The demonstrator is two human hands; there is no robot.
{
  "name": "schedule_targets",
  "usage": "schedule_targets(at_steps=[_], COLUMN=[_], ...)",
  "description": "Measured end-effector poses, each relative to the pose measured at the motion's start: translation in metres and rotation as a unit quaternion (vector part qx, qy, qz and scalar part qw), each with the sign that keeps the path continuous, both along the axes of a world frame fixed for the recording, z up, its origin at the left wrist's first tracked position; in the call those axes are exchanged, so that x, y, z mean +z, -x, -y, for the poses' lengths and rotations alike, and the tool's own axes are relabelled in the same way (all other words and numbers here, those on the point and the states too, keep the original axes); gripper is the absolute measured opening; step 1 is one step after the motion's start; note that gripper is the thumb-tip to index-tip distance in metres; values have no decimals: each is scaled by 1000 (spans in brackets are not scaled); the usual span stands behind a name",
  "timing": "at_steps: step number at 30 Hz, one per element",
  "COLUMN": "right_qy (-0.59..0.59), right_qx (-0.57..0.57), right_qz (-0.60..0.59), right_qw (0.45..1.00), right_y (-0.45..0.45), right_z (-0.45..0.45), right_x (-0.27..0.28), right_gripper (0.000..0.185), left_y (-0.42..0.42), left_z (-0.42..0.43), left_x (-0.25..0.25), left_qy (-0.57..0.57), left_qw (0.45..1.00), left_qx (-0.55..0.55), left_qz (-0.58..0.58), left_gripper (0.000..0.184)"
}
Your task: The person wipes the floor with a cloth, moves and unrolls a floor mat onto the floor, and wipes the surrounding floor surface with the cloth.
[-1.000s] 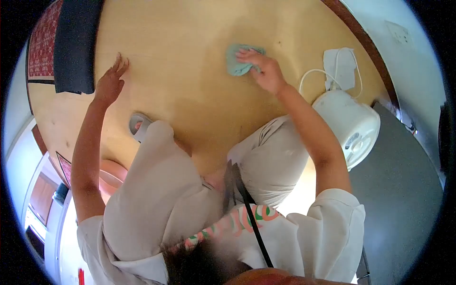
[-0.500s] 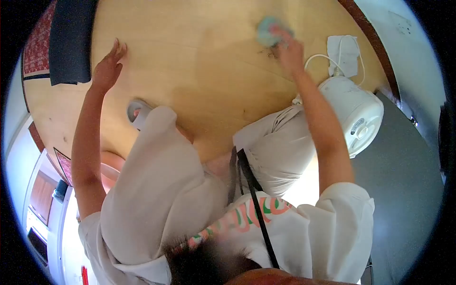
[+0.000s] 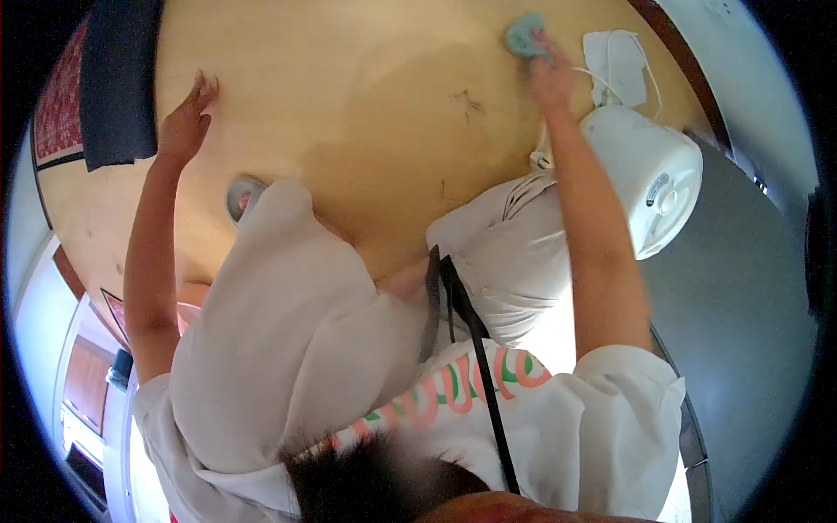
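Beside the dark mat at the far left, your left hand is spread with nothing in it, though whether it bears on the floor you cannot tell from here. Right of centre lie thin dark strands, and beyond them your right hand has the green cloth under its fingers, their exact grip blurred. A flat cloth and even, overlapping strokes would likely gather such strands best, with care near the white cord and the appliance.
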State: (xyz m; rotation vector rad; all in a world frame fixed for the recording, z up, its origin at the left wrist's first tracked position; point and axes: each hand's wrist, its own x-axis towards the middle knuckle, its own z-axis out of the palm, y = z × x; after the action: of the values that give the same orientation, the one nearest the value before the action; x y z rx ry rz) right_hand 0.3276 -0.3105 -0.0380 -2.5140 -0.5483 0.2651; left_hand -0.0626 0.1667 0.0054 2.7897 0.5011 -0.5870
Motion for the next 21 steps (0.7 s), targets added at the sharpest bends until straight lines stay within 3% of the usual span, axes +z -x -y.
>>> schedule_targets(at_steps=[6,9,12,15,18,21], right_qy=[-102,25,-89,-105,-2,-41], right_qx=[96,-50,-346,-485,-455,-294], right_qz=[-96,-168,-179,-66,-14,-140], right_qw=[985,984,916,866,890,945], right_y=[184,177,157,167,189,236], right_z=[0,-15,-30,-25,-25,-43], right_x=[7,42,79,54,17,28], right_gripper=[45,42,42,44,48,49], left_y=[-13,-3,5,13,14,16], left_z=[15,13,14,18,16,10], left_x=[11,-5,-12,-17,-22,-34], left_qy=[-26,-34,-34,-30,-48,-75], left_qw=[998,999,998,994,992,992], left_qx=[34,32,35,30,23,1], left_qz=[-51,-5,35,96,115,103], left_gripper=[68,66,64,62,60,59])
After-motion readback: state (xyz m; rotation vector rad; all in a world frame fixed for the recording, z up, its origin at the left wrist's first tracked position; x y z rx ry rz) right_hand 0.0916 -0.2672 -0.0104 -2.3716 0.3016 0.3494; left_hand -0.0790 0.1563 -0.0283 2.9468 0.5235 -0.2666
